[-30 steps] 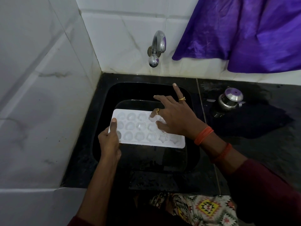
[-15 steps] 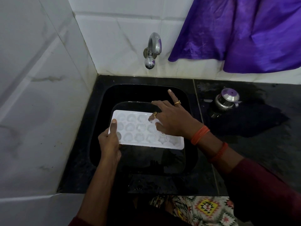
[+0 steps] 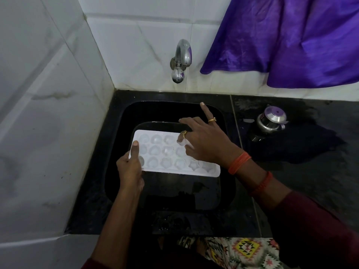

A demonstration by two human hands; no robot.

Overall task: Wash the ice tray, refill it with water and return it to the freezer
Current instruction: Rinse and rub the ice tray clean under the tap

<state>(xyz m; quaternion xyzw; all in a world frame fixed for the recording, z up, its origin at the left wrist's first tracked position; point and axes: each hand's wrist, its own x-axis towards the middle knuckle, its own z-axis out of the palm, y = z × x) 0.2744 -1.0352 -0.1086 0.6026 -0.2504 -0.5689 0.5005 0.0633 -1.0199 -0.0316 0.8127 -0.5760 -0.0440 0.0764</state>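
A white ice tray point(image 3: 167, 154) with several shaped moulds is held level over the black sink point(image 3: 120, 152). My left hand point(image 3: 130, 167) grips its left end, thumb lying on top of the rim. My right hand point(image 3: 206, 141) lies on the tray's far right part with fingers spread, fingertips pressing into the moulds and the index finger raised toward the back of the sink. The steel tap point(image 3: 180, 61) sticks out of the tiled wall above the sink; no water runs from it.
A small steel pot with a lid point(image 3: 271, 120) stands on the wet black counter point(image 3: 310, 152) to the right of the sink. A purple cloth point(image 3: 291, 39) hangs on the wall at the upper right. White tiled walls close in the left and back.
The tray and both hands have stayed almost in place. My right hand's fingers shifted slightly over the moulds.
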